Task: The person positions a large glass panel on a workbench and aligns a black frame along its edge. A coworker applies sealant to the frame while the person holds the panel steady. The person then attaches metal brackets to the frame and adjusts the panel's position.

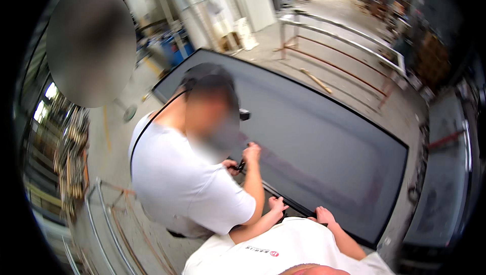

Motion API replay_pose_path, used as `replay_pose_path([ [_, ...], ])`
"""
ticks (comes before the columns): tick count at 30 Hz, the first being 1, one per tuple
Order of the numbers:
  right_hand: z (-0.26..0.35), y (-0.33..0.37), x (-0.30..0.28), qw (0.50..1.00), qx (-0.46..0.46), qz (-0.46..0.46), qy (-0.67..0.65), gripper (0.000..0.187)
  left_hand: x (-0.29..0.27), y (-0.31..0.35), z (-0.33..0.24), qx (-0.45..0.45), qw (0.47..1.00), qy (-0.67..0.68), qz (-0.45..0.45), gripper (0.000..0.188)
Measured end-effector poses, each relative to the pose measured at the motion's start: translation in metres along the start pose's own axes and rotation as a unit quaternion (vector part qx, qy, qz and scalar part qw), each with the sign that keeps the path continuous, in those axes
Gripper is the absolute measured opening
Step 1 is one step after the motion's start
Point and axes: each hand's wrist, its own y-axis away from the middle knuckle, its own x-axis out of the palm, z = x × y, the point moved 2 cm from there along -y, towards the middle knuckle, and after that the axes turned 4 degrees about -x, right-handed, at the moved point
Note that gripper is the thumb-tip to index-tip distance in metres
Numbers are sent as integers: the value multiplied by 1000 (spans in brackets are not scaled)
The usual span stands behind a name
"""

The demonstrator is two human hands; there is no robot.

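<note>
A large grey panel (324, 138) with a black frame lies slanting in front of me. My left hand (277, 205) is at the near long edge, its fingers bent in against the dark frame edge (298, 206); what they pinch is too small to make out. Farther right along the same edge, my right hand (325, 216) has its fingers curled over the frame. To my left a co-worker in a white T-shirt (187, 189) and dark cap bends over the panel. Both the co-worker's hands (250, 152) are around a small black object (240, 165) at that edge.
A metal rail frame (344, 34) stands beyond the panel, with a wooden stick (316, 81) on the floor between. Another dark panel (440, 168) is at the right. Metal tubes (104, 214) and stacked lengths of material (73, 158) are on the left.
</note>
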Motion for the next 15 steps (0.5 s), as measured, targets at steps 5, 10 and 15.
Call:
replay_pose_path([
  [5, 1, 8, -8, 999, -6, -37, -2, 58, 6, -4, 13, 39, 998, -18, -36, 39],
  [10, 27, 21, -19, 994, -5, -94, -58, 58, 3, 10, -1, 66, 996, -14, -62, 41],
  [15, 30, 20, -14, 988, -35, -132, -68, 58, -8, 12, 1, 120, 989, 38, -74, 31],
])
